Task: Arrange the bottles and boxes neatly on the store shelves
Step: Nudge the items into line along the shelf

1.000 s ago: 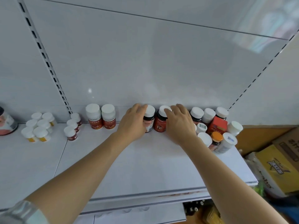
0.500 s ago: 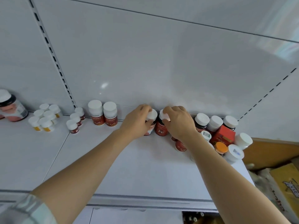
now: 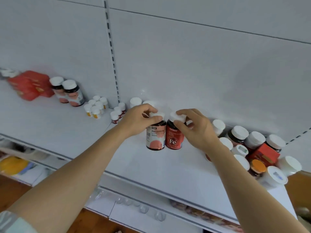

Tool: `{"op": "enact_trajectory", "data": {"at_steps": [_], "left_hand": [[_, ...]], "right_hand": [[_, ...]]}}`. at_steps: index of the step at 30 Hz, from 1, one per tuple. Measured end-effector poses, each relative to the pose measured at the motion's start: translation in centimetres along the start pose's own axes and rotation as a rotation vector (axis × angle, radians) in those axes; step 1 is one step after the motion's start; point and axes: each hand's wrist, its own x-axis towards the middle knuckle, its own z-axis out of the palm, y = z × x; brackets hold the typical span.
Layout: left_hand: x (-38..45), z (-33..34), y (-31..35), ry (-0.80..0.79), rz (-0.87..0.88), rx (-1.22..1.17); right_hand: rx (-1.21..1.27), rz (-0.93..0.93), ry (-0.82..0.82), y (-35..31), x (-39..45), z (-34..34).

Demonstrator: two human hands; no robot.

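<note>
Two bottles, pink (image 3: 155, 137) in the left hand (image 3: 138, 122) and red (image 3: 174, 137) in the right hand (image 3: 196, 130), each grip pinching a cap, could knock the crowded cluster (image 3: 252, 148) off the shelf (image 3: 151, 169).

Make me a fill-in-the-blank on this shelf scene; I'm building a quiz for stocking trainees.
1. The left hand holds the pink-label bottle by its ____.
2. The right hand holds the red bottle printed with the letters ____.
3. The two held bottles stand ____ each other.

Missing words: cap; Fe; beside
</note>
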Motion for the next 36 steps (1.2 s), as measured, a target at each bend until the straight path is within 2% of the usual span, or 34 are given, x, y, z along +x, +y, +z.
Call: {"op": "enact_trajectory", "data": {"at_steps": [10, 22, 28, 36], "left_hand": [[-5.9, -10.4, -4.3, 0.138, -0.027, 0.024], [-12.2, -27.2, -13.3, 0.174, -0.015, 0.086], [-11.0, -32.7, -16.6, 0.182, -0.012, 0.093], [-4.9, -36.6, -21.8, 0.152, -0.015, 0.175]], "right_hand": [[0.066, -0.093, -0.038, -9.6, 1.0, 7.4], [0.001, -0.155, -0.108, -23.8, 1.7, 21.0], [-0.044, -0.189, -0.127, -26.7, 5.0, 25.9], [-0.026, -0.157, -0.150, -25.5, 11.0, 31.4]]}}
